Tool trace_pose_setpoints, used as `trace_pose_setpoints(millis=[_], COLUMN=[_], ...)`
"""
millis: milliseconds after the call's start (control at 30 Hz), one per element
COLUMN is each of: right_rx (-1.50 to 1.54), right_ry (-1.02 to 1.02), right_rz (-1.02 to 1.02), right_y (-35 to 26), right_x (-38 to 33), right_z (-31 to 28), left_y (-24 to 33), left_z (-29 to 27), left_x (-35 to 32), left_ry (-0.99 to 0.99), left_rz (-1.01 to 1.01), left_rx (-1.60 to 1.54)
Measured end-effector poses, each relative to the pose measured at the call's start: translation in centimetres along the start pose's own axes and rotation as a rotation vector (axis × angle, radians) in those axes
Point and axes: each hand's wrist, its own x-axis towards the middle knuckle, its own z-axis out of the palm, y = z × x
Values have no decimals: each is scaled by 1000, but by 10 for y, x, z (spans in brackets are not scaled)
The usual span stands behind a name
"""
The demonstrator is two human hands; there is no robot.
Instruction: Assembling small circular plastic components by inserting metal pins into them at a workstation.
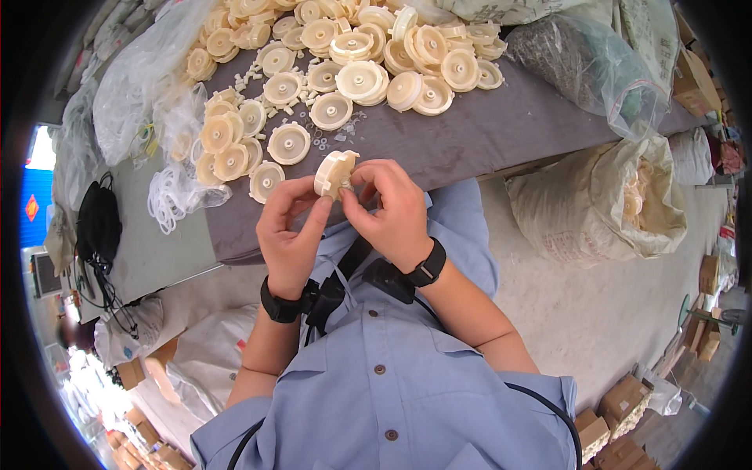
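A cream plastic disc [333,172], round with a notched rim, is held edge-on between both my hands just in front of the table edge. My left hand [288,231] pinches its lower left side with thumb and fingers. My right hand [388,211] grips its right side, fingertips on the rim. Both wrists wear black bands. On the grey table top [486,133] beyond lies a big heap of the same cream discs [345,59], with small white bits [321,141] scattered among them.
Clear plastic bags [141,86] and white rings [168,196] lie at the table's left, with a black bundle [98,223]. A clear bag of grey parts [587,63] sits at the right. An open woven sack [603,204] of cream parts stands on the floor right; cardboard boxes [619,407] below.
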Motion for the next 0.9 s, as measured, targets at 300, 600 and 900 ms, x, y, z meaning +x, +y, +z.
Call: trace_pose_setpoints(millis=[300,600,900], right_rx=[942,994,430], right_ry=[-113,-230,34], right_rz=[586,664,269], right_y=[-15,-9,-6], right_x=[0,4,3], right_z=[-8,-10,-3], left_y=[0,2,6], left_z=[-4,-6,-15], left_x=[-2,-1,-2], left_ry=[-6,-19,-116], left_rz=[-38,-64,-70], left_rx=[-79,-218,-163])
